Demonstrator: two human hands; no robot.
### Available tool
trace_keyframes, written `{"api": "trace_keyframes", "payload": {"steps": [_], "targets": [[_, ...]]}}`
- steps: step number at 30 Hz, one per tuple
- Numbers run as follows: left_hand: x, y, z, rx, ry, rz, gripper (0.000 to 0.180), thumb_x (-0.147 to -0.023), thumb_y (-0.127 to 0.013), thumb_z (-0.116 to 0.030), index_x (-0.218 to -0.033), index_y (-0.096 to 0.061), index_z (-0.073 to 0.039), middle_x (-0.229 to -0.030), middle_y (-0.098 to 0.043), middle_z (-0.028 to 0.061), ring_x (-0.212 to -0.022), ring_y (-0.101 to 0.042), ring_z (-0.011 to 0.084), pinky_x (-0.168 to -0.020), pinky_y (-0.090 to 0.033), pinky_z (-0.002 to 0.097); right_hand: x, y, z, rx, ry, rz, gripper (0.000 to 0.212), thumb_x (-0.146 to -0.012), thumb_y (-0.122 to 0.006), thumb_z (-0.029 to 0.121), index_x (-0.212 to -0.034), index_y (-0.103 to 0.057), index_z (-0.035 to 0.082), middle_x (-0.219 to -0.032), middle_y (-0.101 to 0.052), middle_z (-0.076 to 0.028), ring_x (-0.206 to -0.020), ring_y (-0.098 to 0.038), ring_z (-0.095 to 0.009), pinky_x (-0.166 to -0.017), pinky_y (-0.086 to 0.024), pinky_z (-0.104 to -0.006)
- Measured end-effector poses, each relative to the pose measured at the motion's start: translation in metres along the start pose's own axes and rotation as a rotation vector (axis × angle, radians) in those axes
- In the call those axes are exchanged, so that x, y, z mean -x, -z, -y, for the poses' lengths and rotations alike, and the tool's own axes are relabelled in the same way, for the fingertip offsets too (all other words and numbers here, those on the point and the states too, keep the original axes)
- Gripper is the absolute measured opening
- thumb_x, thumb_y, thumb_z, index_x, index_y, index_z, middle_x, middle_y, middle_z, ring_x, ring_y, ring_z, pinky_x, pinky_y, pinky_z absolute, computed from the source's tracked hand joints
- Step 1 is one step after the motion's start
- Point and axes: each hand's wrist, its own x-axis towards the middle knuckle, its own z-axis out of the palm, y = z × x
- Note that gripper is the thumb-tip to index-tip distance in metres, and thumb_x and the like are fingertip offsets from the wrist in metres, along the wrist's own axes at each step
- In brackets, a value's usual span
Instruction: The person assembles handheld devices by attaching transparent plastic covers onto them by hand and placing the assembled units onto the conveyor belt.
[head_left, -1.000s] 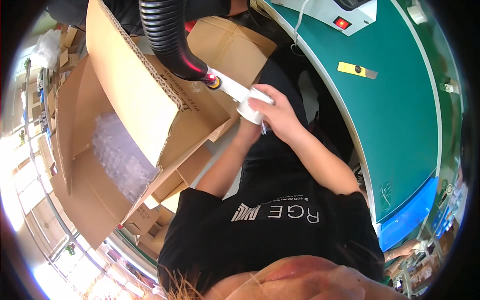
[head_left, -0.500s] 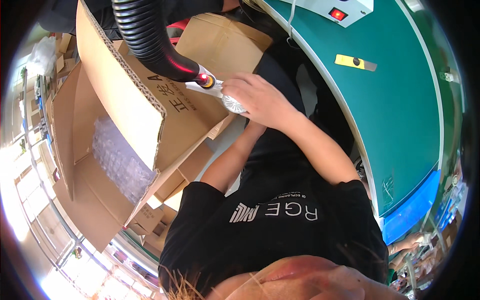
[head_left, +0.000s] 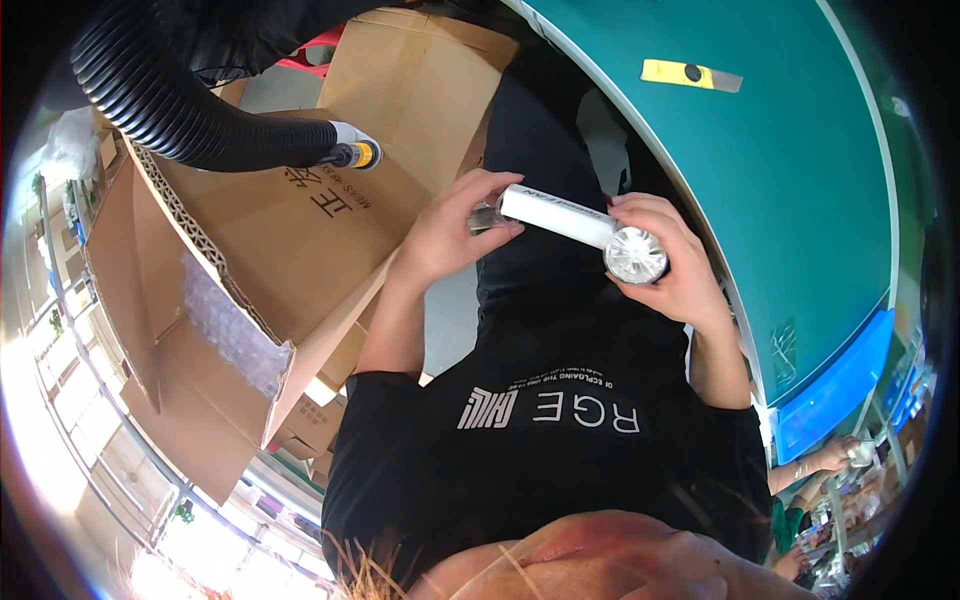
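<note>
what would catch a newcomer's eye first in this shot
A white tube with a silvery round end, held level at the centre between the left hand and right hand. Upper left, a thick black ribbed hose runs over a big open cardboard box holding bubble wrap. A green table fills the right.
</note>
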Motion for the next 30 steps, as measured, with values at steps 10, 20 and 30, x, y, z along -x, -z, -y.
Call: {"api": "trace_keyframes", "payload": {"steps": [10,20,30], "targets": [[0.011,0.018,-0.088,0.176,-0.035,0.227,0.092,-0.067,-0.088,-0.037,-0.138,-0.046,0.002,-0.137,-0.054,0.0208,-0.127,-0.054,0.0311,-0.102,-0.044,0.0427,0.014,-0.008,-0.022,-0.490,-0.049,0.154,0.069,-0.063,-0.082,0.002,-0.125,-0.053,0.005,-0.123,-0.060,-0.013,-0.121,-0.056,-0.028,-0.103,-0.043,-0.0401],[-0.006,-0.004,-0.086,0.430,-0.120,-0.030,0.083,-0.079,-0.076,-0.048,-0.137,-0.046,0.004,-0.137,-0.052,0.0224,-0.127,-0.051,0.0353,-0.103,-0.041,0.0398,0.015,-0.051,-0.048,-1.078,-0.324,0.000,0.071,-0.078,-0.071,0.043,-0.129,-0.049,-0.003,-0.116,-0.059,-0.011,-0.106,-0.060,-0.018,-0.092,-0.047,-0.0303],[-0.010,-0.017,-0.084,0.125,-0.005,0.447,0.054,-0.082,-0.075,-0.030,-0.124,-0.057,-0.001,-0.099,-0.068,0.0184,-0.087,-0.069,0.0283,-0.073,-0.052,0.0338,0.021,0.004,-0.018,-0.360,-0.090,-0.031,0.061,-0.078,-0.068,0.038,-0.124,-0.054,0.001,-0.103,-0.067,-0.013,-0.093,-0.067,-0.024,-0.083,-0.052,-0.0329]]}}
